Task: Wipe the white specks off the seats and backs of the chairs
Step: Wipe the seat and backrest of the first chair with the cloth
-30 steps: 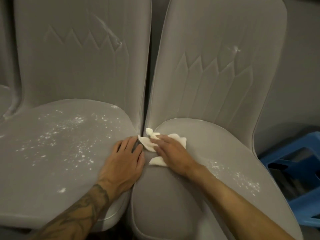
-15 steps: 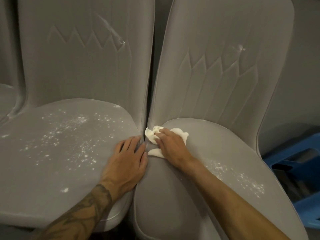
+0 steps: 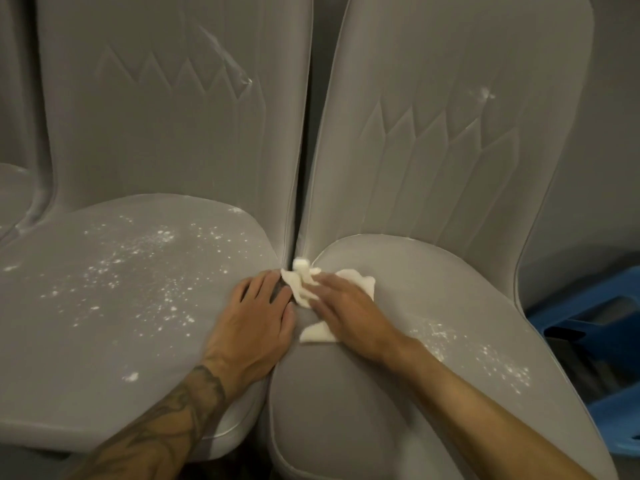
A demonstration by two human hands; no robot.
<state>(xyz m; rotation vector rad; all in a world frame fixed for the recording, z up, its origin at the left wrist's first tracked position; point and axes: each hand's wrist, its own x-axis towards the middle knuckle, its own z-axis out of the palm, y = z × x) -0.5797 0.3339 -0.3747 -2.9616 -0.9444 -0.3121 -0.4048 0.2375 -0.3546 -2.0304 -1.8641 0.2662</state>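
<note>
left seat (image 3: pixel 104 323): dusted all over with white specks (image 3: pixel 138 258)
left hand (image 3: pixel 252 327): flat on that seat's right edge, fingers straight, holding nothing
cloth (image 3: pixel 301 285): white, scrunched, right by the gap between seats
right hand (image 3: pixel 346 317): fingers laid flat, pressing cloth onto right seat (image 3: pixel 450 289)
blue stool (image 3: pixel 588 327): far right

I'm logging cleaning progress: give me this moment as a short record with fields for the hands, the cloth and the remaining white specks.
left hand: flat on left seat, at its inner edge
right hand: presses white cloth onto right seat, at its inner edge
left seat specks: many, across its middle
right seat specks: a patch right of the forearm
left back: white streak
right back: white spot
</note>
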